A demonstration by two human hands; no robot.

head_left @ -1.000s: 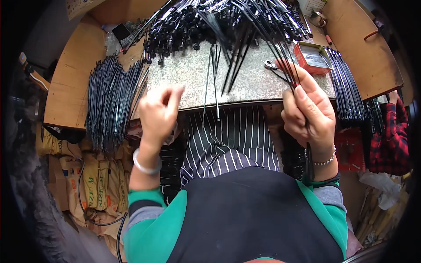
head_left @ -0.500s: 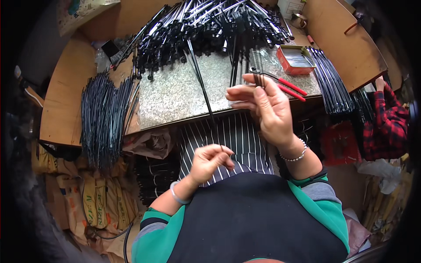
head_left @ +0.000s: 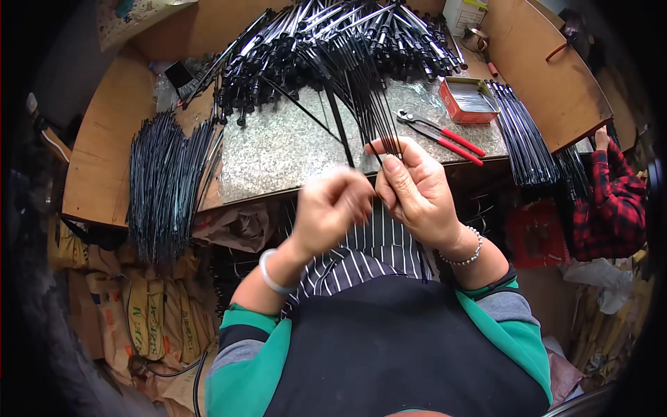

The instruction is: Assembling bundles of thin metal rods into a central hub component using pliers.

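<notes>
A fanned bundle of thin black rods (head_left: 375,111) rises from my right hand (head_left: 420,194). Thumb and fingers are closed around the lower ends, and the rods spread up over the bench toward the pile. Just left of it is my left hand (head_left: 332,212), raised to the front edge of the bench with its fingers curled. Motion smears those fingers, so whether anything is between them is unclear. A dark rod (head_left: 340,128) slants down over the bench top, ending just above my left hand. Another thin rod (head_left: 302,108) crosses toward it from the upper left.
Black and silver rods with dark end caps (head_left: 285,55) are heaped at the back. Red-handled pliers (head_left: 445,139) lie by a red tin of thin pieces (head_left: 469,101). Dark rods (head_left: 163,187) overhang the left edge; others (head_left: 524,132) overhang the right. Someone's plaid sleeve (head_left: 608,194) shows far right.
My left hand has risen from my lap to the bench edge beside my right hand. My right hand has come down slightly, and the rods in it now show as a wide fan.
</notes>
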